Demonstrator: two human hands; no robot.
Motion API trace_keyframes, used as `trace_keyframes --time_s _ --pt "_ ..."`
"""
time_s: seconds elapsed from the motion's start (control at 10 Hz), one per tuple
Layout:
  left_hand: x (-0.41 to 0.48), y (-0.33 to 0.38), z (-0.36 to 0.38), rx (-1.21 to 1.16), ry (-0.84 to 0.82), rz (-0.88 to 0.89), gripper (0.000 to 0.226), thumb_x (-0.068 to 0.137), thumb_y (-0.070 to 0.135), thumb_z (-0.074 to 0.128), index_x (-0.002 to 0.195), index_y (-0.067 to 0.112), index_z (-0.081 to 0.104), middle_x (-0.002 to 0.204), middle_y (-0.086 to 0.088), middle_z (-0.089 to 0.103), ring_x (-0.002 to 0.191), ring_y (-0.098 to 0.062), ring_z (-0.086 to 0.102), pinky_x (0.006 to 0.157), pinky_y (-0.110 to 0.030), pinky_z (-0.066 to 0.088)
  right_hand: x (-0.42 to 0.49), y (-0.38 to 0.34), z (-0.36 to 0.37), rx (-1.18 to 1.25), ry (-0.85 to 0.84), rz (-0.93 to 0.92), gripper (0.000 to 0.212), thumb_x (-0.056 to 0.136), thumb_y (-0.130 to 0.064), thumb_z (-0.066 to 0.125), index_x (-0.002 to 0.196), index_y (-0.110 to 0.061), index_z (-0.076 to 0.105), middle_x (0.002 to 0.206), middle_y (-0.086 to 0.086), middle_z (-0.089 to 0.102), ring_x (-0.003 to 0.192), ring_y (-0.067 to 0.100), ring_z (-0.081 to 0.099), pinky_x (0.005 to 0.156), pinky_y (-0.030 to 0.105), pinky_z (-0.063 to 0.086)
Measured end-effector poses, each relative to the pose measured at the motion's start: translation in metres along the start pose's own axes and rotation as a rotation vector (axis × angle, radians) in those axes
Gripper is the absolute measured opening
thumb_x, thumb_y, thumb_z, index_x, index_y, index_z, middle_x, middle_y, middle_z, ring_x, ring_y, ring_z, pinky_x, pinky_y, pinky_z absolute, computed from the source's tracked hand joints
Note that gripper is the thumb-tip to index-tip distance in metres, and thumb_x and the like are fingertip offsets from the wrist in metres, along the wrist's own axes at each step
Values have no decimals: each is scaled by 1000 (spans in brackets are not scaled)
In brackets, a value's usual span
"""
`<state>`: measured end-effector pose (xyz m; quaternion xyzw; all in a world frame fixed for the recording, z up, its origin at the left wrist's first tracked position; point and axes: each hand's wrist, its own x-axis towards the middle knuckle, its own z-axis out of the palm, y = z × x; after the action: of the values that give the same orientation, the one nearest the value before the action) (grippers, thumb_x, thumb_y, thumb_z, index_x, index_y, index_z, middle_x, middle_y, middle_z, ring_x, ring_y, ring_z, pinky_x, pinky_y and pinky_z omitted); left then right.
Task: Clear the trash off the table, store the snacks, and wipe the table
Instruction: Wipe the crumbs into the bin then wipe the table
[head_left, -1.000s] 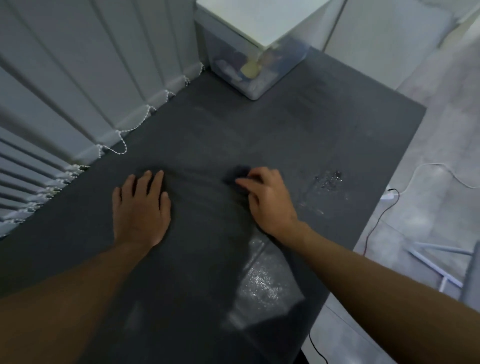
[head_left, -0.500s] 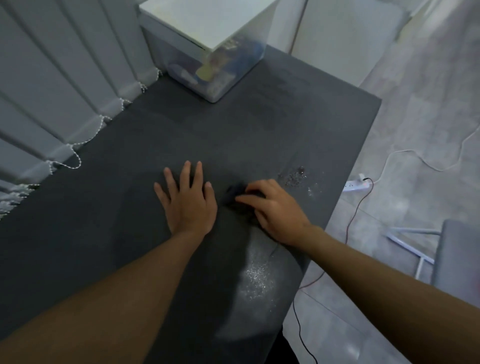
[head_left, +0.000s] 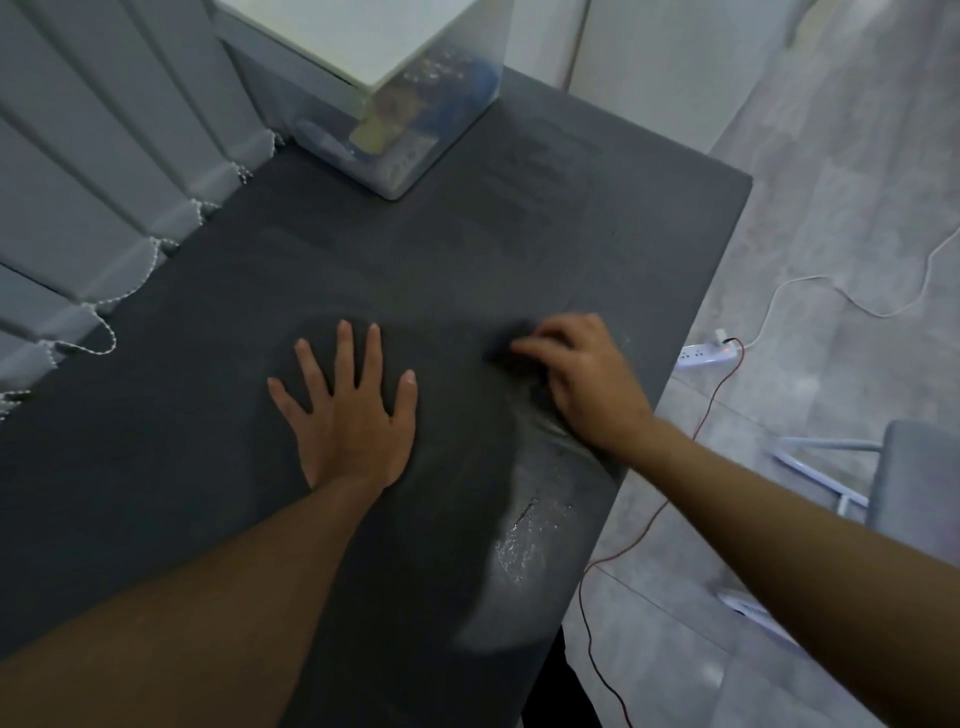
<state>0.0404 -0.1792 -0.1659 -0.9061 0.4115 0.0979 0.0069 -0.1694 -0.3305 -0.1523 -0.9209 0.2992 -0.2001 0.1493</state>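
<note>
A dark grey table fills the view. My right hand presses a small dark cloth onto the tabletop near its right edge; only the cloth's far end shows past my fingertips. My left hand lies flat on the table with fingers spread, holding nothing, a short way left of the cloth. A wet, shiny smear marks the surface below my right hand. At the far end stands a clear plastic storage box with a white lid, with colourful snack packets inside.
White vertical blinds with a bead chain hang along the table's left side. On the grey floor to the right lie a white power strip, a red wire and a white cable. A grey chair stands at the right.
My right hand has slid the cloth to the right, over the spot of crumbs or droplets seen earlier. My left hand has stayed flat on the table. The view has swung.
</note>
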Motion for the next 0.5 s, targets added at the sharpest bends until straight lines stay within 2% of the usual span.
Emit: trace_keyframes --time_s 0.1,0.2,0.3,0.4,0.5 --pt "1 0 1 4 2 0 70 95 69 0 157 39 -12 167 9 -12 152 -33 -17 117 -67 -4 11 11 -3 37 170 432 36 92 0 53 120 -15 70 116 8 58 107 24 48 93 36 47" --pt "1 0 2 5 -2 -5 69 95 69 0 156 39 -14 167 9 -13 152 -32 -18 117 -67 -3 -6 -14 7 73 100 226 37 89 -2 52 117 -14 72 114 9 60 104 27 51 93 31 44" --pt "1 0 1 -2 2 0 69 96 68 2 157 39 -12 167 9 -12 152 -32 -18 118 -67 -3 -26 -19 -1 92 -114 -135 35 93 -7 49 119 -16 72 117 10 61 104 29 54 91 33 46" --pt "1 1 1 2 6 -2 69 96 68 2 157 39 -11 167 9 -11 153 -33 -16 118 -67 -2 -11 18 -10 9 -28 -57 36 93 -9 47 114 -18 74 113 9 62 101 30 55 91 34 45" --pt "1 1 2 14 5 -6 69 95 68 2 157 39 -12 167 9 -11 153 -32 -16 118 -66 -3 5 37 -14 3 197 426 35 90 -4 50 113 -19 73 112 5 58 105 25 48 90 34 45"
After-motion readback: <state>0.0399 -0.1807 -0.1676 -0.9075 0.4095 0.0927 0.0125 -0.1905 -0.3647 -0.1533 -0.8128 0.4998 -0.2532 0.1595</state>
